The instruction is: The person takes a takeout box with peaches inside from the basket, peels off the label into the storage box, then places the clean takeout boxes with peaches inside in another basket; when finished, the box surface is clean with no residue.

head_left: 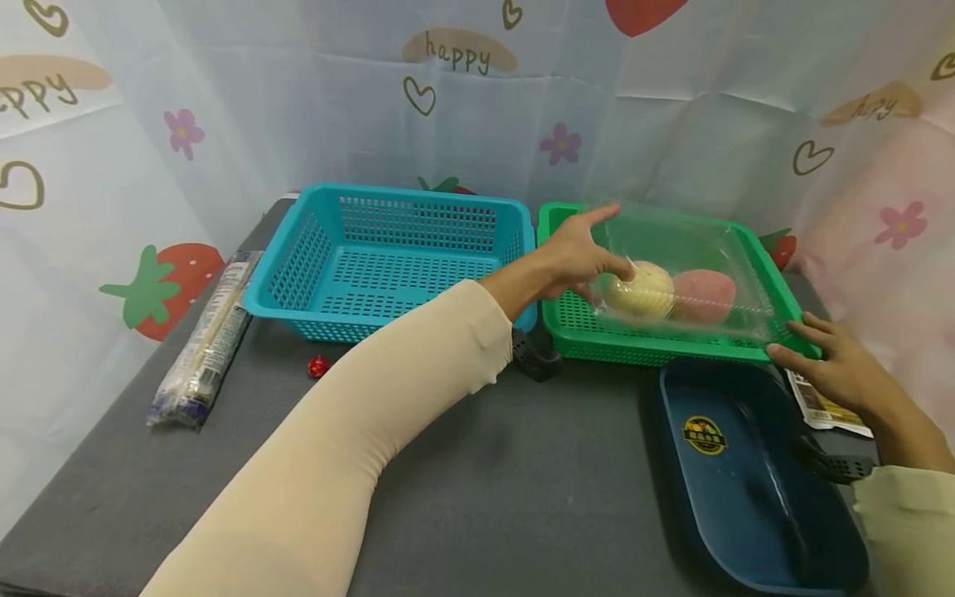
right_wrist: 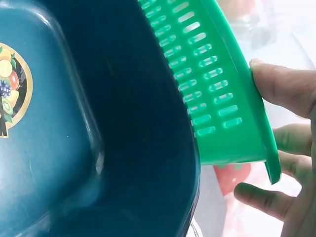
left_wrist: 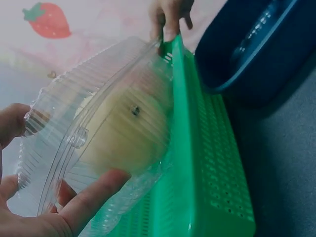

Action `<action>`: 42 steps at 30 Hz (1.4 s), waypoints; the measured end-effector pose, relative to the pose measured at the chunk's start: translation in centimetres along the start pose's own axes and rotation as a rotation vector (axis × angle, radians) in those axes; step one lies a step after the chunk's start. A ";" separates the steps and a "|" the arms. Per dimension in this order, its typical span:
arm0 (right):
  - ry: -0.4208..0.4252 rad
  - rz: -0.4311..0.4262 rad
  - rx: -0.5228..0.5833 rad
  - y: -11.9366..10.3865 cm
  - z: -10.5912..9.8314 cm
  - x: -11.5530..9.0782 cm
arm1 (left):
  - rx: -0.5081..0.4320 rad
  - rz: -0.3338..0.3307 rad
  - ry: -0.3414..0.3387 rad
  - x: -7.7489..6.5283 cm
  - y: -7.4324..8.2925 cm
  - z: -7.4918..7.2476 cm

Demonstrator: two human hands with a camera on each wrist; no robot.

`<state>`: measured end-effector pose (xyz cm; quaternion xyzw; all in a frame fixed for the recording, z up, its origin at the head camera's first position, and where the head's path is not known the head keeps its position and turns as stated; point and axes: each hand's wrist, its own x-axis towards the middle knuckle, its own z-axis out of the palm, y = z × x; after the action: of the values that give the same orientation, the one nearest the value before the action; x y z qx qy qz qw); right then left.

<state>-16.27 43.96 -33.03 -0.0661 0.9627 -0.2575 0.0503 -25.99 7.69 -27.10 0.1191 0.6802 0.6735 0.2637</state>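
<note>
My left hand (head_left: 574, 257) grips the left end of a clear plastic clamshell box (head_left: 746, 307), with the thumb on one side and fingers on the other. Inside the box lie a pale yellow round fruit (head_left: 642, 290) and a pink round fruit (head_left: 704, 296). The box overlaps the green basket (head_left: 597, 347) and tilts in the left wrist view. At that basket's right front corner, my right hand (head_left: 843, 365) holds the rim. The right wrist view shows its thumb (right_wrist: 276, 84) against the rim and the other fingers around the corner.
Left of the green basket stands a blue basket (head_left: 403, 319). A dark blue basin (head_left: 746, 497) sits in front, right beside the green basket. A long plastic-wrapped pack (head_left: 205, 344) and a small red ball (head_left: 317, 366) lie at the left. A printed packet (head_left: 821, 406) shows behind the basin.
</note>
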 end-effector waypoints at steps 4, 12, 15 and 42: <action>0.002 -0.008 -0.001 0.1 0.0 0.0 | -0.001 -0.014 0.013 0.5 -0.6 0.2; 0.012 -0.010 -0.005 0.2 0.1 0.1 | 0.020 -0.058 0.022 1.4 -1.3 0.3; 0.017 -0.008 -0.002 0.1 0.1 0.1 | 0.032 -0.074 0.013 1.6 -1.4 0.1; 0.046 -0.030 -0.010 0.2 0.3 0.0 | 0.437 -0.265 0.021 3.1 -2.2 0.6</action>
<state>-16.23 43.99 -33.35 -0.0747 0.9638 -0.2548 0.0242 -27.85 9.69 -29.81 0.0760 0.8220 0.4712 0.3107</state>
